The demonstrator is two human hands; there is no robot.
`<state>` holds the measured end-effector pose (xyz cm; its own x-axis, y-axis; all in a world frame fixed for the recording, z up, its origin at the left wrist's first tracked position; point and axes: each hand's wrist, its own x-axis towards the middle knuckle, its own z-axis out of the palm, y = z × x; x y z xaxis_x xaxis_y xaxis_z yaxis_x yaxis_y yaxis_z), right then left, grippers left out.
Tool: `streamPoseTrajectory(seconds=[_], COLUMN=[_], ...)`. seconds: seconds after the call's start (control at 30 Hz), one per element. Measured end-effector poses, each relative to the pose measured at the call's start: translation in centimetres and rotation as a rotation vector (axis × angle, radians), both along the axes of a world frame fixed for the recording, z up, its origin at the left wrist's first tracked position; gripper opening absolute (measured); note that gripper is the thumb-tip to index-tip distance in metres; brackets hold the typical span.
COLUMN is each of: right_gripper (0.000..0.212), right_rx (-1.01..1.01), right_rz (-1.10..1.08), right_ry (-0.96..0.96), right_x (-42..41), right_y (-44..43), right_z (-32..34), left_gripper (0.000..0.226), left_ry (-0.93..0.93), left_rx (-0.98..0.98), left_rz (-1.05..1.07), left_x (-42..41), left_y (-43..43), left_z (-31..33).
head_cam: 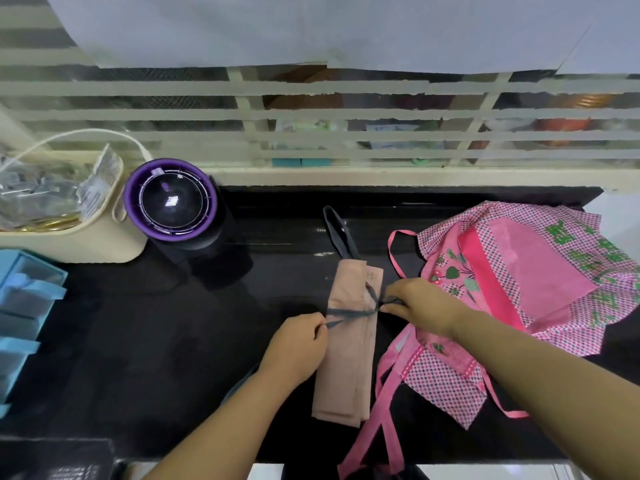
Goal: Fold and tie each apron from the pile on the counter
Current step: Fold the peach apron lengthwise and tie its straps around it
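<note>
As the head camera looks down, the tan apron lies folded into a long narrow strip on the black counter. It runs away from the person, with its dark neck strap poking out at the far end. The dark tie string crosses the middle of the strip and meets in a knot near the right edge. The left hand pinches one end of the string just off the strip's left edge, fingers curled around it. The right hand pinches the other end beside the knot. Both ends look drawn taut.

Just beside the strip on the right, the pink apron lies unfolded in a loose heap, its ribbons trailing over the near edge of the counter. Well to the left stand a purple-rimmed container, a cream basket and blue drawers.

The tan cloth looks thin, soft and light, so the folds will probably loosen if the string goes slack. The string is narrow and may slip, so it is best held close to the knot and pulled evenly outward. The pink apron looks just as limp and is probably best lifted by its top corners.
</note>
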<state>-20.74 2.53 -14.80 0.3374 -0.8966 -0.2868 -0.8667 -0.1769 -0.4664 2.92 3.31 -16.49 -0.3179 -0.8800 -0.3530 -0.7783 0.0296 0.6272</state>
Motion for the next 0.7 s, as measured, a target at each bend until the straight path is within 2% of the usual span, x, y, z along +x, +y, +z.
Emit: streamPoseTrajectory(seconds=[0.33,0.47,0.57,0.63,0.7], right_gripper=[0.015,0.022,0.014,0.011,0.017], right_rx=[0.007,0.020,0.008,-0.022,-0.110], right_rz=[-0.136,-0.149,-0.240,-0.287,-0.253], right_ry=[0.111,0.110,0.037,0.039,0.048], right_x=[-1.0,-0.4,0.6,1.1,1.3], right_y=[-0.7,-0.1,0.7,1.1,1.7], right_z=[-1.4,-1.1,-0.5,-0.2,0.1], left_gripper=[0.025,0.020,0.026,0.030,0.030], left_ry=[-0.130,-0.108,-0.058,-0.032,-0.043], left_rx=[-0.019,-0.026,0.005,0.022,0.009], left_rz=[-0.047,-0.145,-0.146,-0.147,-0.167], left_x=[2.4,1.8,0.9,0.4,0.2], left_y=[-0.1,-0.1,0.1,0.3,0.4], left_z=[-0.2,0.2,0.4,0.4,0.4])
